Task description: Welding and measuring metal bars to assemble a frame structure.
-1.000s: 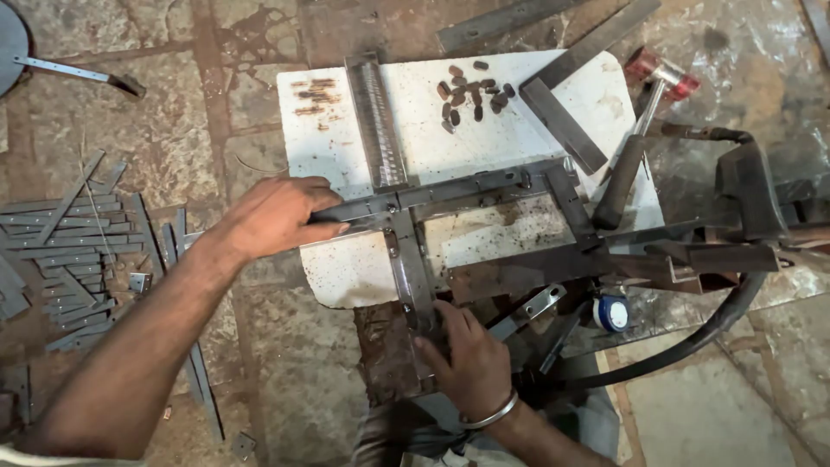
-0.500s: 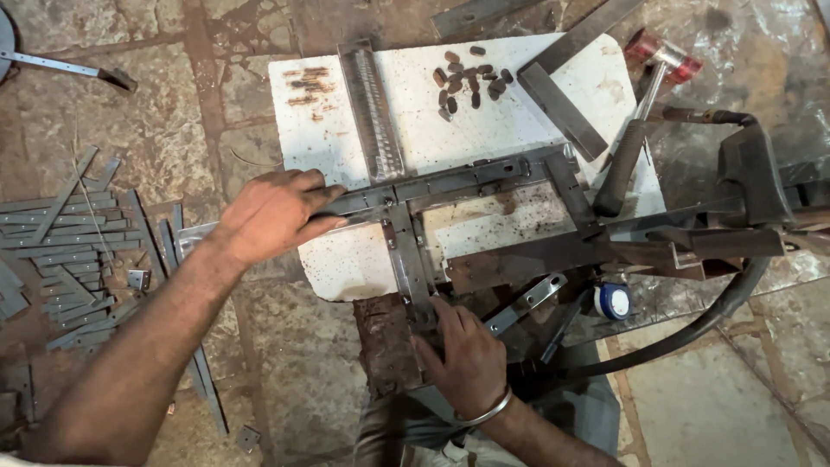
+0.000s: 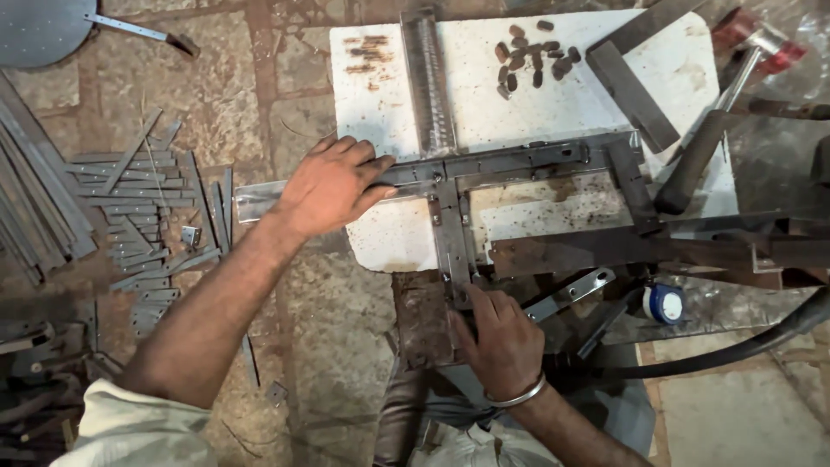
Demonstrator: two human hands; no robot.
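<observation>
My left hand (image 3: pixel 333 184) presses flat on the left end of a long horizontal steel bar (image 3: pixel 510 163) that lies across a white slab (image 3: pixel 380 104). My right hand (image 3: pixel 500 333) grips the near end of a shorter steel bar (image 3: pixel 451 238) that meets the long one at a right angle, forming a T. A silver bangle sits on my right wrist. A flat ribbed metal strip (image 3: pixel 428 82) lies upright on the slab behind the joint.
Several small dark metal pieces (image 3: pixel 532 56) and a steel try square (image 3: pixel 631 82) lie on the slab's far right. A hammer (image 3: pixel 705 138) rests at the right edge. Cut steel strips (image 3: pixel 130 199) are heaped on the stone floor at left. A black cable (image 3: pixel 735 350) curves at right.
My left hand has slid slightly along the long bar, and my right hand has stayed on the short bar's near end. The view has shifted a little.
</observation>
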